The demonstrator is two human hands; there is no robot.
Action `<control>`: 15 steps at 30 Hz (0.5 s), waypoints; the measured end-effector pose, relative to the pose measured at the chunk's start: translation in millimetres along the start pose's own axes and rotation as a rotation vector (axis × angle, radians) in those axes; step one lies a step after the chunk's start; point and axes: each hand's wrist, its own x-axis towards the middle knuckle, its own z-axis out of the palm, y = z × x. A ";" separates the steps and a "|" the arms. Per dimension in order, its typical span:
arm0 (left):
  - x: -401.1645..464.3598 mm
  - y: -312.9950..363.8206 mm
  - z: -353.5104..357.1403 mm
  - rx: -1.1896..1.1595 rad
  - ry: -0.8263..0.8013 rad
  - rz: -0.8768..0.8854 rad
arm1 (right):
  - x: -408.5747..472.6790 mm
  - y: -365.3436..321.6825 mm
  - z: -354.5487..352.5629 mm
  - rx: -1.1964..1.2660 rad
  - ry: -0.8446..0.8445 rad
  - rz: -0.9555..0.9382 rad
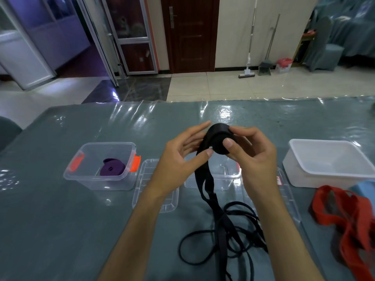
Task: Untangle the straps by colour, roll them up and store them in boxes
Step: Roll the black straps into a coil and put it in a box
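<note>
A black strap, partly wound into a roll (219, 136), is held up over the table's middle. My right hand (251, 155) grips the roll, thumb on its flat side. My left hand (182, 155) steadies the strap where it leaves the roll, thumb against it and fingers straight. The loose black tail (221, 236) hangs down into a tangled heap on the table. A rolled purple strap (112, 168) lies in the clear box (85, 179) with orange clips at the left. A loose red strap (349, 218) is piled at the right.
A second clear box (215, 182) stands behind my hands, mostly hidden. Clear lids (150, 203) lie flat on the table beside it. A white tub (308, 171) stands at the right. A blue thing (363, 188) shows behind the red strap. Glossy plastic covers the grey table (60, 230).
</note>
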 end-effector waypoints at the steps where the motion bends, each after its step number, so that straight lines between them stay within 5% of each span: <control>1: 0.4 -0.6 1.3 -0.057 0.000 -0.012 | -0.9 1.5 1.9 0.028 0.022 0.011; 15: 14.8 -10.4 10.6 -0.085 0.149 0.010 | 10.7 20.9 15.2 0.170 0.094 0.068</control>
